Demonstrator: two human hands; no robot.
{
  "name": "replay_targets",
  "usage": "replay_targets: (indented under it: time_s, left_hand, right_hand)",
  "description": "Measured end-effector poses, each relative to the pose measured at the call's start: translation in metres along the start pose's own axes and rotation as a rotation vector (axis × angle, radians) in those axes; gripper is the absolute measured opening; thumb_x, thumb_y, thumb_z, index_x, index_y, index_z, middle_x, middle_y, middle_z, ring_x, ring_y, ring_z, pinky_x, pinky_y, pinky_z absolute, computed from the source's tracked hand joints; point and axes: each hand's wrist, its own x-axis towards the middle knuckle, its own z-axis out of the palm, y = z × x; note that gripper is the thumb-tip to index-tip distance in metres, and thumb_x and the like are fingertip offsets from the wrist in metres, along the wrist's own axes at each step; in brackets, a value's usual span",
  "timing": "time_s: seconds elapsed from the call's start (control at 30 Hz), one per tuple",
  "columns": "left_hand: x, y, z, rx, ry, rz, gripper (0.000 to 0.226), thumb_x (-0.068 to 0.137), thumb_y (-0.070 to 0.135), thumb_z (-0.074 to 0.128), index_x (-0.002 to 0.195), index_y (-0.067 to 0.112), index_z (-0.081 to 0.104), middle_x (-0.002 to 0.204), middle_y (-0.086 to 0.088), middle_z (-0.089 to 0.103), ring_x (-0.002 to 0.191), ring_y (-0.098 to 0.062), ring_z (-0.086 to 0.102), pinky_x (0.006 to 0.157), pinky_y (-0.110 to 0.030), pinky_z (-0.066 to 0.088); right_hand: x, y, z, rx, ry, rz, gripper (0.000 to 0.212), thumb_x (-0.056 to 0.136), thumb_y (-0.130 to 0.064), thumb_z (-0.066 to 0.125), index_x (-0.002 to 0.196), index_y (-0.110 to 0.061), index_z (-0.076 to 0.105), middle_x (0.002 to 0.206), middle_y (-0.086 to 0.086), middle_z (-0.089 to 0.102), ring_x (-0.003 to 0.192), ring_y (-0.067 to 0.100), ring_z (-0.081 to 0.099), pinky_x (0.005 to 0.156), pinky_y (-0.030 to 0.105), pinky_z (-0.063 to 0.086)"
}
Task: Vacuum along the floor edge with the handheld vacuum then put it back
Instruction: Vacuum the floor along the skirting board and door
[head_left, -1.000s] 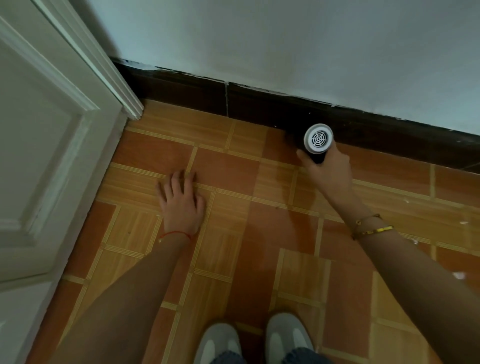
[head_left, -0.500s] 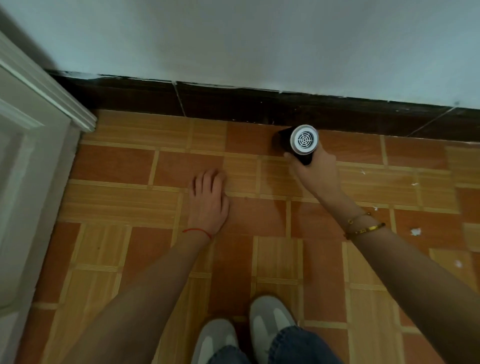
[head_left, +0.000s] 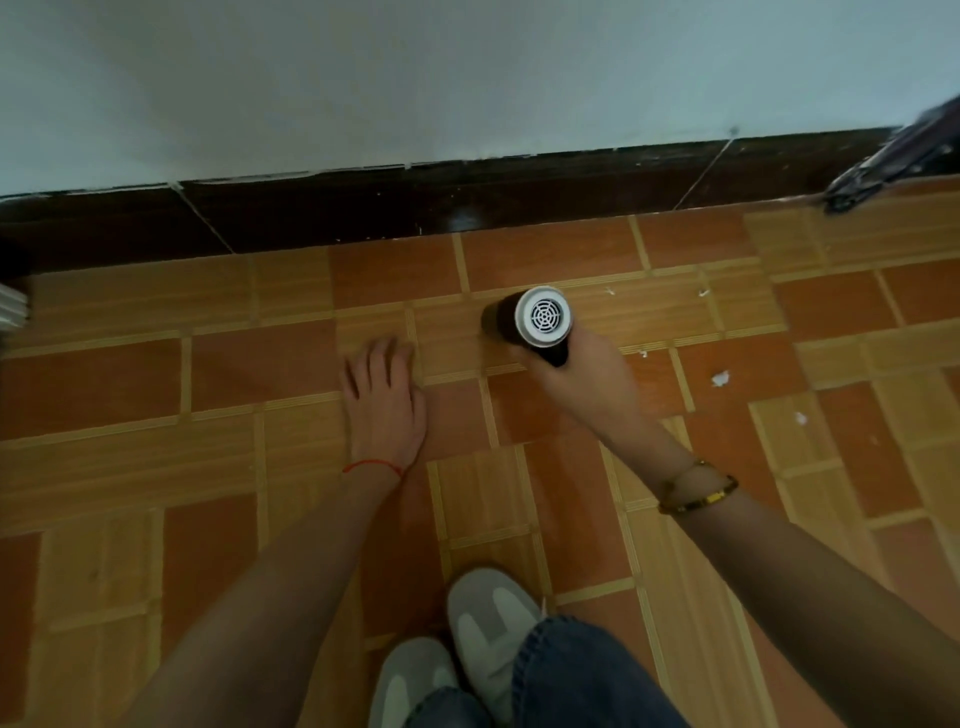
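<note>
- the right hand gripped the vacuum, its white grille facing up, nose low over the floor near the skirting but not against it.
- the left hand lay flat on the tiles, fingers straight.
- white scraps lay to the right, so the edge pass looked part done.
- putting it back was not yet done.
</note>
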Motion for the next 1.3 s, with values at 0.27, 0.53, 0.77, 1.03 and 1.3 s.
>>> replay_targets:
  time_s: [0.27,0.53,0.77,1.03,1.3]
  left_hand:
    - [0.0,-0.001,-0.003,-0.044,0.005,-0.006,0.046,0.093,0.027,0.036,0.135,0.014,0.049,0.144,-0.011,0.043,0.138,-0.031,0.035,0.118,-0.059,0.017]
    - [0.0,-0.001,-0.001,-0.036,0.033,-0.001,0.044,0.092,0.024,0.042,0.134,0.013,0.049,0.144,-0.011,0.044,0.138,-0.031,0.035,0.118,-0.059,0.018]
    - [0.0,0.0,0.0,-0.023,0.048,0.003,0.043,0.091,0.022,0.044,0.133,0.013,0.051,0.143,-0.011,0.046,0.137,-0.032,0.037,0.118,-0.059,0.018]
    - [0.018,0.03,0.001,-0.079,0.04,0.103,0.042,0.089,0.02,0.043,0.129,0.012,0.053,0.136,-0.012,0.051,0.131,-0.031,0.042,0.116,-0.057,0.023]
    - [0.033,0.055,0.016,-0.051,-0.013,0.216,0.043,0.09,0.02,0.043,0.131,0.012,0.051,0.137,-0.013,0.05,0.131,-0.033,0.043,0.117,-0.057,0.023]
  right_hand:
    - [-0.015,0.003,-0.002,0.057,-0.024,-0.039,0.065,0.082,-0.05,0.069,0.136,-0.022,0.048,0.112,-0.001,0.07,0.103,0.018,0.065,0.084,0.04,0.055]
    - [-0.022,0.009,-0.003,0.039,-0.057,-0.039,0.066,0.079,-0.052,0.071,0.136,-0.024,0.049,0.109,-0.003,0.071,0.101,0.016,0.065,0.082,0.035,0.055]
    - [-0.012,0.014,-0.008,0.017,0.072,0.008,0.064,0.082,-0.054,0.067,0.136,-0.025,0.047,0.104,0.001,0.072,0.097,0.023,0.066,0.079,0.044,0.055]
    - [-0.005,0.022,-0.02,0.0,0.001,0.009,0.066,0.082,-0.054,0.067,0.137,-0.025,0.046,0.105,-0.002,0.071,0.097,0.019,0.066,0.079,0.04,0.055]
    - [0.021,0.06,-0.064,-0.11,0.25,0.155,0.061,0.085,-0.053,0.063,0.133,-0.02,0.047,0.099,0.004,0.07,0.091,0.027,0.065,0.074,0.043,0.055]
